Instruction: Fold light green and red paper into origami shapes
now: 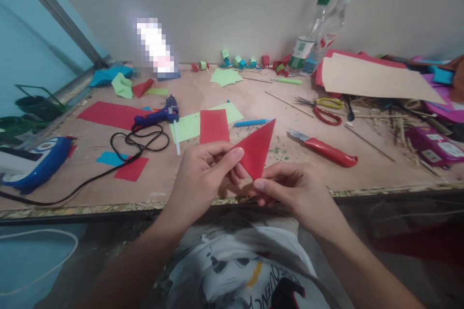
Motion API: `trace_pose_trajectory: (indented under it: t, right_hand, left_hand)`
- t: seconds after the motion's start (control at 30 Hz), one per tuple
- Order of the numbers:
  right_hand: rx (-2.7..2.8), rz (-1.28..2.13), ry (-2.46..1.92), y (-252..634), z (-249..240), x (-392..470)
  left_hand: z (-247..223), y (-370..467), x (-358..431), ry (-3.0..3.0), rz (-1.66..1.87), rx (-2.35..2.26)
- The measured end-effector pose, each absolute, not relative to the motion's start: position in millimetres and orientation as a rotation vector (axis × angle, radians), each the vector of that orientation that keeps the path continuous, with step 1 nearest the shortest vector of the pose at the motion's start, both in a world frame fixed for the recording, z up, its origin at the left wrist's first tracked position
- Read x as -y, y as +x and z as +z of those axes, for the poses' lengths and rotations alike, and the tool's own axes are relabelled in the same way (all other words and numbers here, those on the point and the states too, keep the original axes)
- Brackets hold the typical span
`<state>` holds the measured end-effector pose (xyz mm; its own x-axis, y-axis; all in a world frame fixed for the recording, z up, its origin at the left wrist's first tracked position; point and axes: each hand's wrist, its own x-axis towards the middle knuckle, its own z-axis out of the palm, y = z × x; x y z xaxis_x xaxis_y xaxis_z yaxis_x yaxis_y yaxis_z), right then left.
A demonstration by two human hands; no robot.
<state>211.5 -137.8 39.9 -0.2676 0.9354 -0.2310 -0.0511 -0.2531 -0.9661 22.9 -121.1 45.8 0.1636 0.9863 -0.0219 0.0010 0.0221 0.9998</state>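
Note:
A red paper triangle [256,148], seemingly folded, is held above the front edge of the table, its longest tip pointing up and right. My left hand [213,166] pinches its left side between thumb and fingers. At the bottom corner, my right hand [281,183] grips the paper between thumb and forefinger. Just behind lie a red paper rectangle [214,125], a light green sheet [184,125] under it, and a blue pen [250,123]. A utility knife [328,150] with a red handle lies to the right, its blade pointing left.
A blue glue gun [156,115] with a looped black cord [139,152] lies left, near a blue tape dispenser [39,164]. Scissors [322,108] sit back right. Two bottles [304,48], a paper stack [377,77] and small paper figures [239,61] stand along the wall.

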Motion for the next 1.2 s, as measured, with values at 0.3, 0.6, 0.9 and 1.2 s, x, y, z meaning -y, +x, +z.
trace_pose_trajectory:
  t: [0.3,0.6,0.9,1.2]
  right_hand:
    - [1.344,1.606,-1.249,218.2,38.3,141.4]
    - [1.205,1.416,-1.120,219.2,39.0,134.0]
    - [1.181,1.449,-1.151,218.3,33.6,136.2]
    - [1.262,1.407,-1.220,218.9,31.0,135.6]
  left_hand:
    - [47.2,13.6,117.3,1.328,1.338,-1.224]
    - [41.1,27.3,135.4,1.504,0.951,-1.116]
    - [35.3,29.2,130.2,1.468,0.880,-1.089]
    - [34.1,30.7,131.3,1.431,0.903,-1.096]
